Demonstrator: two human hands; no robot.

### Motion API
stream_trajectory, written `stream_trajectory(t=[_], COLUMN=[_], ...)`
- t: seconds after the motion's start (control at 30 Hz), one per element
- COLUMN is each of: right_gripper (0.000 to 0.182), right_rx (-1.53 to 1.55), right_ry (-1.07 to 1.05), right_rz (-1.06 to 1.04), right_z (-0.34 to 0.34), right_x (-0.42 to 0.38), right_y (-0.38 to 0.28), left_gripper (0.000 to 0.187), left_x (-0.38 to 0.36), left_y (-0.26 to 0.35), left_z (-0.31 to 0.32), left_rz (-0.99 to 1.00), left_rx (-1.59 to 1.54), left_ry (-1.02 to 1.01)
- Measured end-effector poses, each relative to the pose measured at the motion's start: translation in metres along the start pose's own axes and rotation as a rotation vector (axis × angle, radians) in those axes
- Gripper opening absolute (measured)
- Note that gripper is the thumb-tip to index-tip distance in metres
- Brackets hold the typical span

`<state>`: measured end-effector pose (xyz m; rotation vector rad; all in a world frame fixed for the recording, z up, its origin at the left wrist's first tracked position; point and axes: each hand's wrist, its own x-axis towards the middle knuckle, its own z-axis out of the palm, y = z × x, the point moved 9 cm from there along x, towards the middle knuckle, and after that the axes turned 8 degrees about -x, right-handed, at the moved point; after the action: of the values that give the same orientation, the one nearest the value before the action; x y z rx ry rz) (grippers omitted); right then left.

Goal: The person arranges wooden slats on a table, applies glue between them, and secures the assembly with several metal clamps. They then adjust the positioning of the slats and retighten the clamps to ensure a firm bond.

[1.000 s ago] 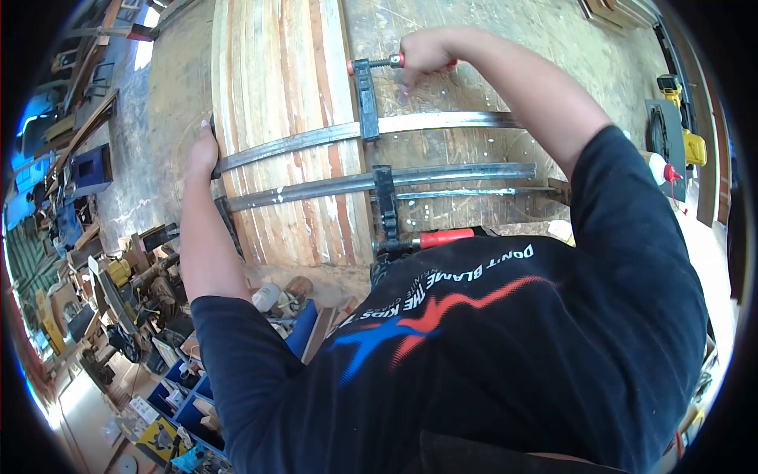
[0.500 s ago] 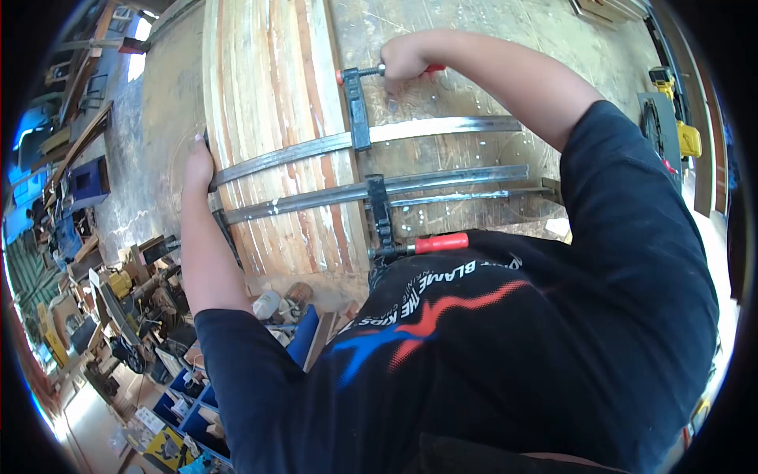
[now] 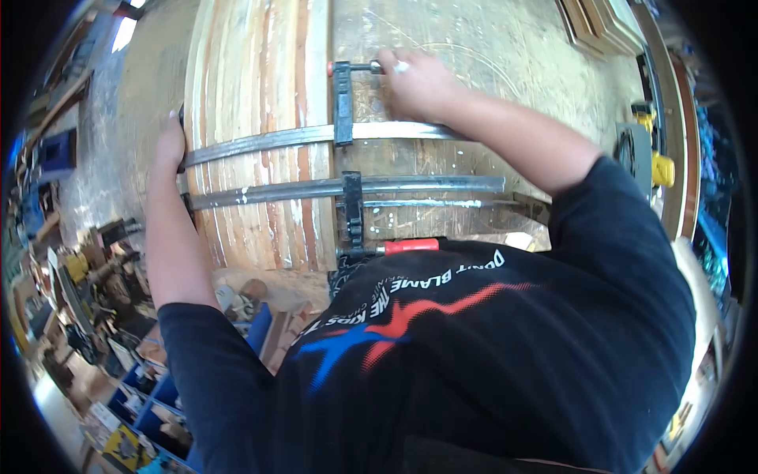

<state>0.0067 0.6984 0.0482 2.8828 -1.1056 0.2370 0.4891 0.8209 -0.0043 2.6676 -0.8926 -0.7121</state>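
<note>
A panel of glued wood strips [image 3: 260, 95] lies on the workbench, with white glue smears along its seams. Two steel bar clamps cross it, the upper bar clamp [image 3: 260, 144] and the lower bar clamp [image 3: 272, 193]. My right hand [image 3: 422, 85] is closed around the upper clamp's screw handle, which it hides; the black sliding jaw [image 3: 343, 103] sits by the panel's right edge. At the left edge, my left hand [image 3: 170, 144] grips the same clamp's far end, its fingers partly hidden. The lower clamp's red handle [image 3: 412, 246] points toward my shirt.
The scratched workbench top [image 3: 450, 47] spreads right of the panel. Stacked boards [image 3: 596, 28] are at the upper right, and a yellow-and-black tool [image 3: 662, 168] is at the right edge. Blue bins [image 3: 138, 399] and mixed tools crowd the lower left.
My right hand has turned about the clamp handle, and its forearm has dropped lower. The red handle end seen earlier is now covered. The whole view has shifted, so the panel appears farther left.
</note>
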Motion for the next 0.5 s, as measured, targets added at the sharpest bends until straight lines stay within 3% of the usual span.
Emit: stream_trajectory(t=[0.1, 0.2, 0.23, 0.33, 0.37, 0.4, 0.47, 0.5], right_gripper=[0.023, 0.023, 0.019, 0.015, 0.014, 0.018, 0.020, 0.018], right_rx=[-0.039, 0.146, 0.335, 0.228, 0.212, 0.041, 0.000, 0.044], right_ry=[-0.303, -0.798, -1.071, -0.931, -0.645, -0.537, -0.351, -0.434], right_rz=[0.082, -0.054, 0.081, 0.158, 0.149, 0.184, 0.096, 0.126], right_z=[0.032, 0.064, 0.068, 0.061, 0.063, 0.020, 0.014, 0.023], right_x=[0.021, 0.035, 0.028, 0.035, 0.034, 0.015, 0.007, 0.006], right_y=[0.014, 0.015, 0.023, 0.025, 0.027, 0.015, 0.014, 0.019], left_gripper=[0.093, 0.091, 0.089, 0.085, 0.084, 0.084, 0.080, 0.078], left_x=[0.016, 0.001, -0.001, 0.004, 0.002, 0.002, 0.006, 0.003], left_y=[-0.009, 0.006, 0.005, 0.012, 0.011, 0.012, 0.008, 0.005], left_z=[0.006, 0.000, 0.003, -0.010, -0.008, -0.005, -0.005, -0.007], left_rz=[0.051, 0.072, 0.085, 0.134, 0.134, 0.133, 0.133, 0.123], left_rx=[-0.038, 0.038, 0.082, 0.188, 0.201, 0.208, 0.179, 0.163], left_ry=[-0.013, 0.020, 0.029, 0.093, 0.091, 0.093, 0.158, 0.200])
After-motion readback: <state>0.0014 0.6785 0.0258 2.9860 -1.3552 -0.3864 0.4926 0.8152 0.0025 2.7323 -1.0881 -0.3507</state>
